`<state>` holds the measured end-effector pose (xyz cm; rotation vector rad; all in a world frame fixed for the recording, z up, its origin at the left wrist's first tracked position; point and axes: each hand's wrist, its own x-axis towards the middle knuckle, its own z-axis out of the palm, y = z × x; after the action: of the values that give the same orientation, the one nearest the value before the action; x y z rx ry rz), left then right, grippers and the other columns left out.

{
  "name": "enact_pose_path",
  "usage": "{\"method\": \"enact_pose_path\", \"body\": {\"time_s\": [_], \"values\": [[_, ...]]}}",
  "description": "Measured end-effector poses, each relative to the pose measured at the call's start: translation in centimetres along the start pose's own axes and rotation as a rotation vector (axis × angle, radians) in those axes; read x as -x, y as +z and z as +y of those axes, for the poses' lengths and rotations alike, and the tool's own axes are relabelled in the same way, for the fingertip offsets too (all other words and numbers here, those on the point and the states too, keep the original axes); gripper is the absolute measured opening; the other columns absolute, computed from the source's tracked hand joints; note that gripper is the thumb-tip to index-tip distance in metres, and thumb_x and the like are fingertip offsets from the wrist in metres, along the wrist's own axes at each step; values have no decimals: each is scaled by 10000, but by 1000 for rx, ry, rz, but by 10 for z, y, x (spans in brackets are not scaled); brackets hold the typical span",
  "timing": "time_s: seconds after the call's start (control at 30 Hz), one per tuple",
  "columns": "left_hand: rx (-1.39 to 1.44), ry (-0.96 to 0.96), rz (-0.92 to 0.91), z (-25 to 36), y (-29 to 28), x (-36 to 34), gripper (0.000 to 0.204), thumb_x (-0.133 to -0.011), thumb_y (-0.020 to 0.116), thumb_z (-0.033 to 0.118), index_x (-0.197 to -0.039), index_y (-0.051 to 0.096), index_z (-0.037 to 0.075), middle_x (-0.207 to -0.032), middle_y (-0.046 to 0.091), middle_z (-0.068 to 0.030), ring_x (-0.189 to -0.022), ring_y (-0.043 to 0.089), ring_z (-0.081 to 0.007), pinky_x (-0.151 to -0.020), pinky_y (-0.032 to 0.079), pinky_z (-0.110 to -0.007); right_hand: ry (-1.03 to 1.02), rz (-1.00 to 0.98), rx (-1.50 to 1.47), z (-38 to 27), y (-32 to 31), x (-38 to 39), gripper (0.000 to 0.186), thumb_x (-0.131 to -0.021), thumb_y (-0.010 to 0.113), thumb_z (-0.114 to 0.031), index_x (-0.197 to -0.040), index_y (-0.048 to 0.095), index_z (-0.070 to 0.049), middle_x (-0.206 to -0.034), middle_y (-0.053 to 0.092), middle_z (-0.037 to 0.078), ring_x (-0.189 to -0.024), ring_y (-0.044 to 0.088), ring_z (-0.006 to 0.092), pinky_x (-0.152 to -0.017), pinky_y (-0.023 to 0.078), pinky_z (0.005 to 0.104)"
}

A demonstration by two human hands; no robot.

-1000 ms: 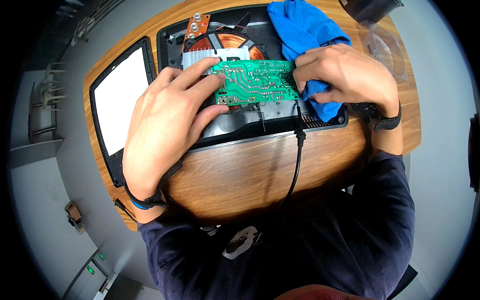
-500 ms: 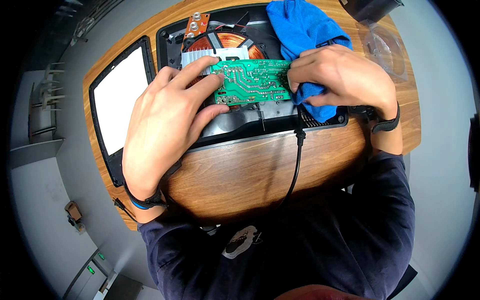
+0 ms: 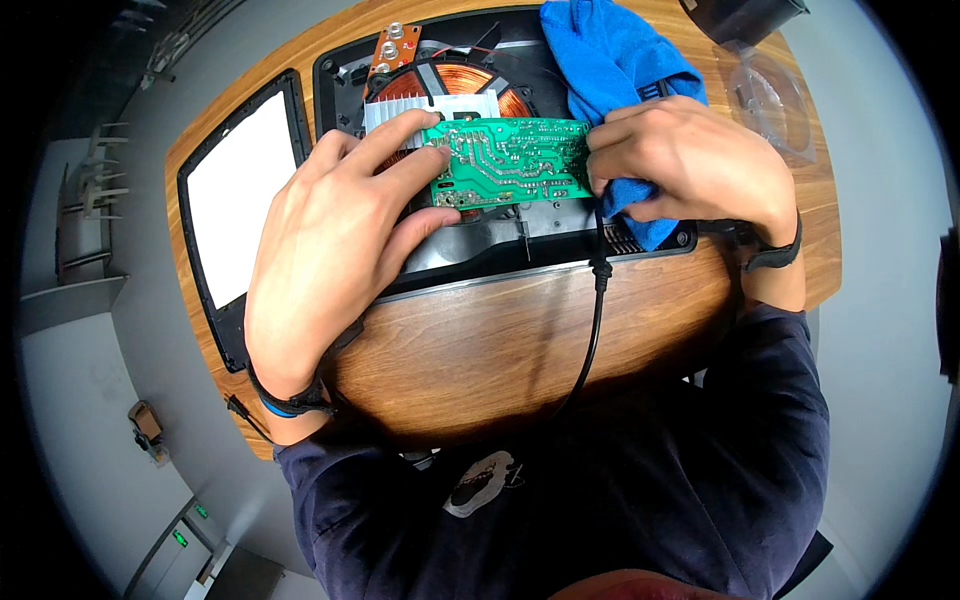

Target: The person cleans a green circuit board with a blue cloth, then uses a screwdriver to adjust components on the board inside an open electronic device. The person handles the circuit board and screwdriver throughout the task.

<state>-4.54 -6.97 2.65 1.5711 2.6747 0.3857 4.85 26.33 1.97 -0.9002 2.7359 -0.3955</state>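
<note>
Left hand (image 3: 330, 250) lies over the left-centre of the frame, its thumb and fingers pinching the left end of a green rectangular printed circuit board (image 3: 512, 162) with silver solder traces facing up. Right hand (image 3: 690, 165), right of centre, is closed on the board's right edge with a bright blue microfibre cloth (image 3: 608, 55) bunched under its fingers.

The board sits just above the middle of the frame, held over an opened black plastic cooker housing (image 3: 500, 250) in which a copper coil (image 3: 470, 82) and a ribbed aluminium heat sink (image 3: 400, 108) show.

Risks, as I judge them: thin wires seem to run from the board into the housing, so tilting it further could strain or tear a joint. The cloth could snag on solder points. The black power cord (image 3: 590, 330) hangs over the edge of the round wooden table (image 3: 480, 360) and a tug from the body could drag the housing.

Hidden: the board's component side, most of the coil, and the right fingertips under the cloth. A white glass panel in a black frame (image 3: 235, 195) lies at the left, partly covered by the left hand.
</note>
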Motion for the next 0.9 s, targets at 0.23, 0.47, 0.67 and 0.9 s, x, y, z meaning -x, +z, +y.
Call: {"method": "enact_pose_path", "body": {"time_s": [0.23,0.47,0.67,0.9], "values": [[0,8,5,0,1,-1,398,-951,896,295,-1252,806,50,-1565,717,-46,-1058,707,-330,-924,617,-452,-38,219,-24,-8,5,-11,286,-889,856,-168,-1125,741,-55,-1045,759,130,-1076,766,391,-884,603,508],[5,5,-1,-1,-1,0,392,-950,897,278,-1256,804,51,-1560,720,-53,-1063,707,-338,-932,613,-453,169,-21,83,-10,-2,-3,238,-884,823,-195,-1056,760,-44,-898,758,186,-907,770,411,-805,596,508],[6,12,10,-1,1,-1,398,-946,898,272,-1264,805,53,-1555,722,-55,-1065,705,-342,-938,611,-455,130,33,51,-8,3,-6,254,-866,822,-191,-1070,807,-40,-956,788,180,-934,779,387,-852,597,474],[-6,11,-3,-1,1,0,403,-941,901,270,-1269,806,57,-1559,720,-57,-1067,705,-345,-942,612,-455,174,-18,89,-3,1,2,259,-854,844,-193,-1065,820,-45,-954,795,183,-945,783,402,-861,608,483]]}}
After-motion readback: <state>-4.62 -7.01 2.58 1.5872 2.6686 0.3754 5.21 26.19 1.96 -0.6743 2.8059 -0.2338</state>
